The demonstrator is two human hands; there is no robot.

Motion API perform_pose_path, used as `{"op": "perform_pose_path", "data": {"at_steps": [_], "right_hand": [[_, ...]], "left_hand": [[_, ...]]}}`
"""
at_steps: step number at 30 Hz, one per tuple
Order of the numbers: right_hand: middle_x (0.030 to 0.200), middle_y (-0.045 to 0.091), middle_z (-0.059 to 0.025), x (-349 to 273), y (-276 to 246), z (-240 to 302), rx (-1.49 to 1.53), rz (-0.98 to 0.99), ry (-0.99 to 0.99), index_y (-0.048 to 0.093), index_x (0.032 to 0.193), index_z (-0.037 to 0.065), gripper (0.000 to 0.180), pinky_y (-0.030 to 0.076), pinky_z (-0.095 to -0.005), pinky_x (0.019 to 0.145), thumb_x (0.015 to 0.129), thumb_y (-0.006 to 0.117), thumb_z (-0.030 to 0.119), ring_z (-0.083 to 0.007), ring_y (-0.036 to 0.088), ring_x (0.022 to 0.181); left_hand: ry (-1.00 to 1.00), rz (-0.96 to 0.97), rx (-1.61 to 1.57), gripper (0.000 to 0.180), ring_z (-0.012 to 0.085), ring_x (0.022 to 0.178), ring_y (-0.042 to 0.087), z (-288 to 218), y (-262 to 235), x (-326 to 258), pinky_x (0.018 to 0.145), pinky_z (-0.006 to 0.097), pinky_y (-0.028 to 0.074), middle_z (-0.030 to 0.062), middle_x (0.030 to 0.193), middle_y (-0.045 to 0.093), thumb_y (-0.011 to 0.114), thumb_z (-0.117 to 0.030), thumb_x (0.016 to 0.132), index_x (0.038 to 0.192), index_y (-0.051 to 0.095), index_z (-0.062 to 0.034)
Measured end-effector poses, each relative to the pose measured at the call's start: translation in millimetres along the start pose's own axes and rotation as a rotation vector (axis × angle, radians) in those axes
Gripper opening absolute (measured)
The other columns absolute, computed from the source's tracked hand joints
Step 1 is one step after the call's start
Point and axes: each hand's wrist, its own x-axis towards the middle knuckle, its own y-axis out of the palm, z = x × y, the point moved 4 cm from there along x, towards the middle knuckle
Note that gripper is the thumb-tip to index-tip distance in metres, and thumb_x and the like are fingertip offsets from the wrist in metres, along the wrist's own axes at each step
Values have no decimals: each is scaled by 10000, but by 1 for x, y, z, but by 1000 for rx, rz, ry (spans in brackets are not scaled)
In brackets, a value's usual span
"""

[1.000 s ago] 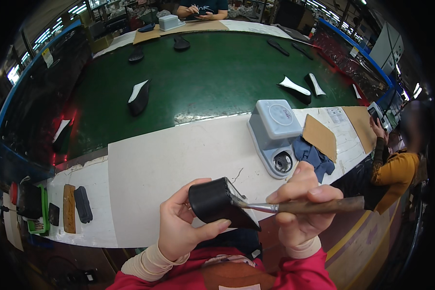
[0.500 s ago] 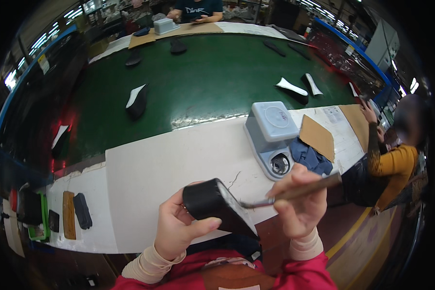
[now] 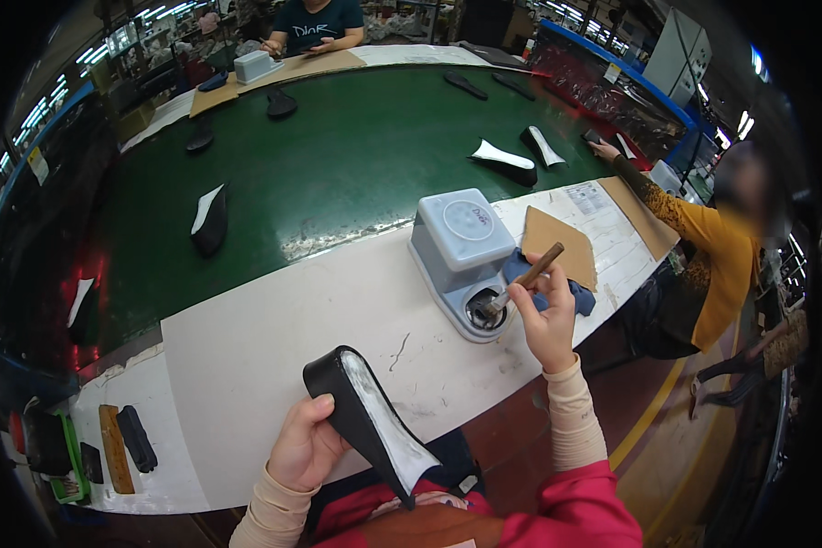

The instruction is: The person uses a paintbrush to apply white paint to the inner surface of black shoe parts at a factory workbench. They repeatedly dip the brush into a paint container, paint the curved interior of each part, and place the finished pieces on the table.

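My left hand point(image 3: 303, 447) grips a black wedge shoe sole point(image 3: 342, 411) by its side, thumb on the rim. The sole's white upper face is turned up, and its narrow end points down toward my body. To the right, my right hand point(image 3: 550, 327) pinches a brush point(image 3: 542, 265) by its wooden handle. The brush's bristles are in the round dark opening at the front of a grey-blue plastic pot point(image 3: 466, 247). What is inside the opening looks dark and wet, but I cannot make out its kind.
Several shoe soles point(image 3: 211, 219) lie on the green conveyor belt point(image 3: 338, 155). Behind the pot are a cardboard piece point(image 3: 564, 245) and a blue cloth point(image 3: 583, 298). A wooden block point(image 3: 116, 447) and a green basket point(image 3: 69, 484) sit left. One co-worker point(image 3: 717, 237) reaches toward the belt; another point(image 3: 318, 32) sits opposite.
My right hand has taken the brush from the sole to the pot's opening. My left hand has turned the sole so its white face shows. The co-worker at right has reached out toward the belt.
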Motion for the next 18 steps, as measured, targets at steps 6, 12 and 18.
{"op": "perform_pose_path", "data": {"at_steps": [6, 12, 18], "right_hand": [[727, 595, -38, 4, 2, -11, -6, 80, -3, 491, 1119, -55, 343, 388, -203, 588, 819, 630, 34, -69, 494, 626], [784, 611, -43, -2, 6, -20, 524, 163, 467, 458, 1167, -31, 366, 393, -194, 640, 849, 609, 66, -68, 532, 685], [853, 641, -124, -31, 22, 55, 959, 218, 449, 415, 1219, -19, 397, 397, -202, 678, 864, 577, 54, -103, 562, 744]], "left_hand": [[84, -19, 32, 394, 203, 986, 597, -3, 4, -1, 852, 362, 494, 114, 1097, 597, 546, -153, 841, 1193, 475, 7], [175, -53, 98, 433, 187, 988, 584, -4, 14, -3, 870, 341, 484, 99, 1094, 589, 616, -26, 775, 1184, 482, 18], [226, 55, 142, 526, 176, 1034, 555, 0, 33, -5, 940, 331, 417, 88, 1101, 586, 682, 26, 705, 1193, 486, 27]]}}
